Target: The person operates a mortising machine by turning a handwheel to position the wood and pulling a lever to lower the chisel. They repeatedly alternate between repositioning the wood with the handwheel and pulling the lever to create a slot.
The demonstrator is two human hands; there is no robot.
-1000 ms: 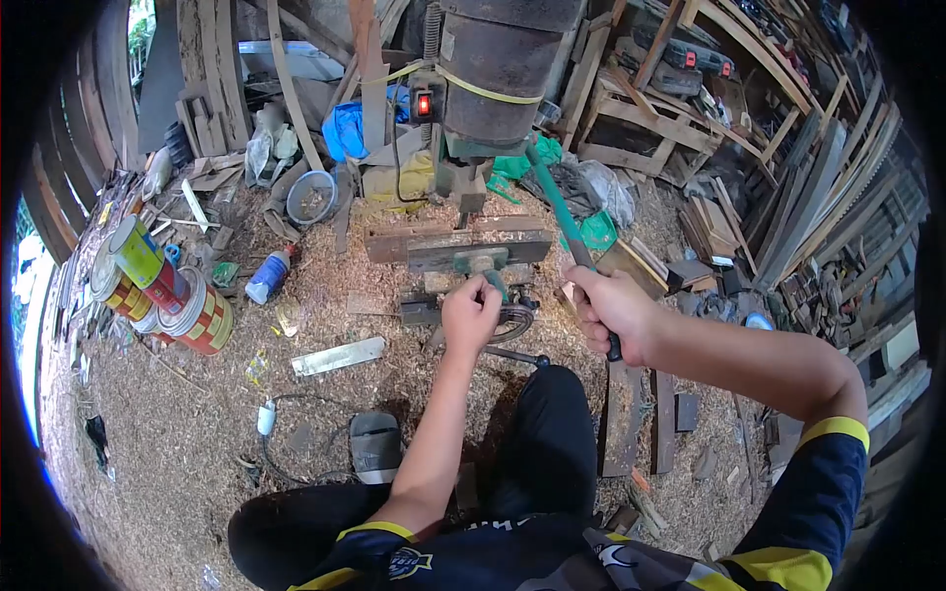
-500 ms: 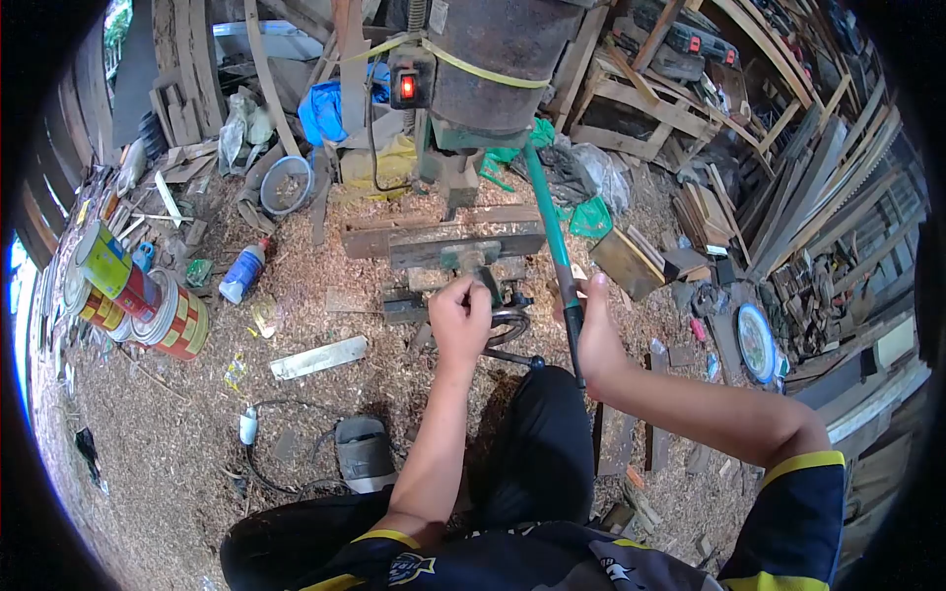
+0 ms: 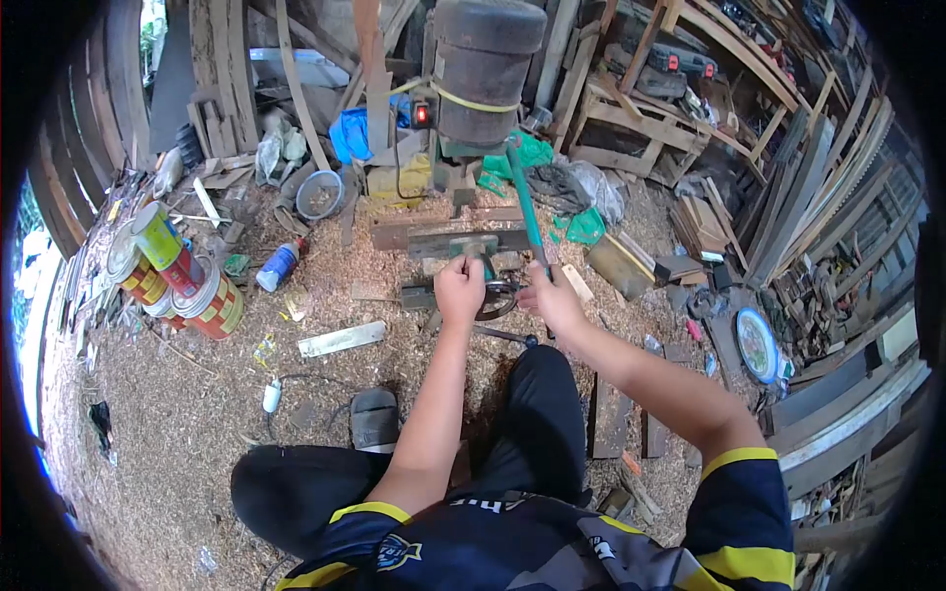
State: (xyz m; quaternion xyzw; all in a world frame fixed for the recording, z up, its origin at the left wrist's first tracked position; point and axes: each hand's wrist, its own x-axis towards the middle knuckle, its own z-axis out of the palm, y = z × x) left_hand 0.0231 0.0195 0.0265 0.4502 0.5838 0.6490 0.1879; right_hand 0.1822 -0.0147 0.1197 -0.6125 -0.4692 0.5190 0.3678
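Note:
A machine with a dark cylindrical housing [image 3: 483, 89] stands in front of me, a lit red switch [image 3: 422, 114] at its left. Its long green lever [image 3: 523, 197] slants down toward me. My right hand [image 3: 554, 300] is at the lever's lower end, with fingers curled around it. Closed in a fist, my left hand [image 3: 459, 289] rests at the near side of the vise [image 3: 476, 244]; what it grips is hidden. A wooden piece [image 3: 448, 225] lies across behind the vise. Just right of my left hand is a round metal handwheel [image 3: 499, 299].
Paint cans [image 3: 212, 303] and a blue-white bottle [image 3: 278, 266] are at the left. A pale board [image 3: 342, 340] lies on the shavings, with a sandal [image 3: 374, 419] nearer me. Stacked wood [image 3: 702, 222] and a round plate [image 3: 756, 345] stand at the right.
The view has shifted, showing more of the machine's top. My right hand has gone from loosely open beside the lever's black grip to curled around it. My left hand stays by the vise.

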